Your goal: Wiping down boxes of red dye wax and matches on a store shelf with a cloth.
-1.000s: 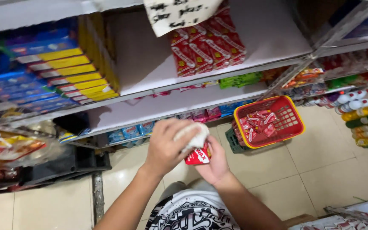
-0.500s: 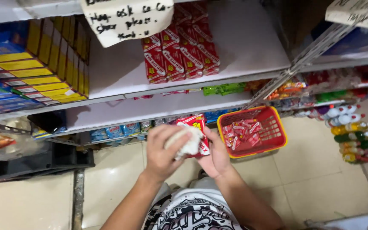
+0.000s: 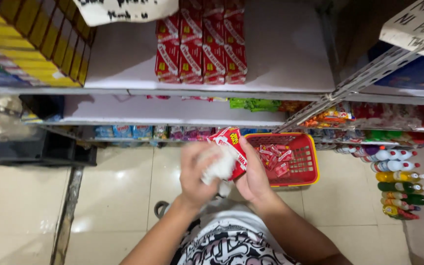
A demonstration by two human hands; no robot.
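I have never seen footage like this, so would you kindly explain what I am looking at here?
There is no machine here: a person wears a camera on the head, so the one view looks down past their own arms at a shop floor. The right hand holds a red packet and the left hand presses a white cloth against it. On the tiled floor beyond the hands sits a red basket with more red packets in it. The white shelf above carries a stack of red packets and yellow boxes. Bottles lie at the right.
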